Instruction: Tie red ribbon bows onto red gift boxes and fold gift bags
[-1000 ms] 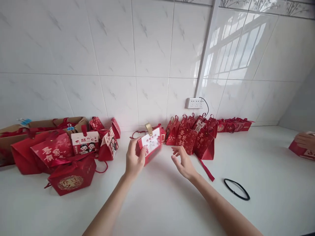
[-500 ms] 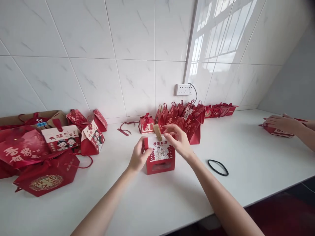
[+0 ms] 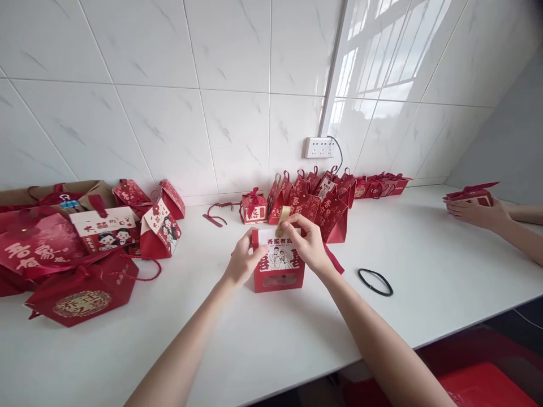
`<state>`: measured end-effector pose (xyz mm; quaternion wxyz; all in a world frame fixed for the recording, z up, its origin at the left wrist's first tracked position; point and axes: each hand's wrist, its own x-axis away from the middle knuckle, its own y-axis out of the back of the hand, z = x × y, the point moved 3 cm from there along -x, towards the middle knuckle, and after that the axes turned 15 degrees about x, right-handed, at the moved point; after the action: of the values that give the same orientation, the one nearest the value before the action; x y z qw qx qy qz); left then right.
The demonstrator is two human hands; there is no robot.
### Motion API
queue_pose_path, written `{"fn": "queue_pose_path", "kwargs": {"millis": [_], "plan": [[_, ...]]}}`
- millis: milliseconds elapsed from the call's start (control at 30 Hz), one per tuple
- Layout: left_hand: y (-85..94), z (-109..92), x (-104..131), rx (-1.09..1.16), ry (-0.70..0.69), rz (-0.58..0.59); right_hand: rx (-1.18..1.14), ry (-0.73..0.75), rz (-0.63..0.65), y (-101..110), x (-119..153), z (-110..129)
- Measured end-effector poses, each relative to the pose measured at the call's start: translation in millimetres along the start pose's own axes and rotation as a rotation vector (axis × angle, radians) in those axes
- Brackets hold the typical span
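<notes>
A red and white gift box [image 3: 280, 265] with a printed couple and a small clear window stands upright on the white table, in front of me. My left hand [image 3: 242, 261] grips its left side, thumb on the front face and fingers behind. At the box's top, my right hand [image 3: 307, 240] pinches a gold ribbon loop [image 3: 283, 217] between thumb and forefinger. A dark red ribbon end [image 3: 334, 259] sticks out behind the box on the right. What the left fingertips touch at the back is hidden.
Several red gift boxes are piled on the left [image 3: 80, 294], and more red bags [image 3: 303, 198] line the wall. A black loop [image 3: 375, 282] lies right of my arm. Far right, another person's hands [image 3: 483, 212] hold a red box [image 3: 470, 195]. A power strip [image 3: 320, 147] is on the wall.
My right thumb and forefinger have closed on the gold ribbon loop, which now stands more upright. A red ribbon end has come into view behind the box. The other person's box has been lifted and turned.
</notes>
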<state>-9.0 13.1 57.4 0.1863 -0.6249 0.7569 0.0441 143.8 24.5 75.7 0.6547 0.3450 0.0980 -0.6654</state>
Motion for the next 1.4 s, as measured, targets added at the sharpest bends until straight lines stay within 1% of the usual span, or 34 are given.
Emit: {"fn": "queue_pose_path", "kwargs": {"millis": [67, 133, 200, 267, 300, 367, 433, 467, 533, 600, 700, 833, 933, 1067, 1133, 1267, 1400], "plan": [[-0.8, -13, -7, -0.093, -0.042, 0.017, 0.029, 0.033, -0.002, 1, -1, -1], [-4.2, -24, -13, -0.194, -0.114, 0.017, 0.078, 0.100, -0.029, 3, -2, -2], [-10.1, -29, -17, -0.268, -0.167, 0.047, 0.134, 0.173, -0.063, 4, -3, -2], [-14.8, -28, -18, -0.302, -0.212, 0.037, 0.191, 0.221, -0.087, 3, -2, -2], [-16.2, -26, -18, -0.313, -0.232, 0.008, 0.224, 0.235, -0.108, 3, -1, -2], [-17.9, -22, -15, -0.328, -0.262, -0.052, 0.292, 0.283, -0.195, 4, 1, -1], [-19.0, -19, -13, -0.342, -0.275, -0.087, 0.368, 0.380, -0.285, 5, 4, 1], [-19.3, -19, -12, -0.343, -0.277, -0.096, 0.410, 0.433, -0.304, 5, 5, 2], [-19.4, -18, -11, -0.335, -0.273, -0.107, 0.495, 0.507, -0.275, 4, 7, 3], [-19.1, -18, -11, -0.331, -0.268, -0.109, 0.562, 0.526, -0.227, 5, 9, 1], [-18.8, -18, -12, -0.330, -0.259, -0.106, 0.629, 0.552, -0.236, 9, 10, -1], [-18.9, -18, -13, -0.339, -0.270, -0.126, 0.712, 0.636, -0.259, 11, 12, 0], [-19.7, -18, -13, -0.344, -0.291, -0.121, 0.689, 0.631, -0.239, 10, 11, 3], [-19.7, -17, -12, -0.341, -0.286, -0.119, 0.645, 0.528, -0.155, 6, 9, 8], [-19.6, -17, -12, -0.338, -0.281, -0.124, 0.620, 0.500, -0.151, 5, 9, 9], [-19.6, -17, -12, -0.330, -0.256, -0.125, 0.574, 0.532, -0.183, 7, 10, 11], [-19.4, -17, -12, -0.323, -0.253, -0.122, 0.542, 0.546, -0.177, 10, 10, 9]]}}
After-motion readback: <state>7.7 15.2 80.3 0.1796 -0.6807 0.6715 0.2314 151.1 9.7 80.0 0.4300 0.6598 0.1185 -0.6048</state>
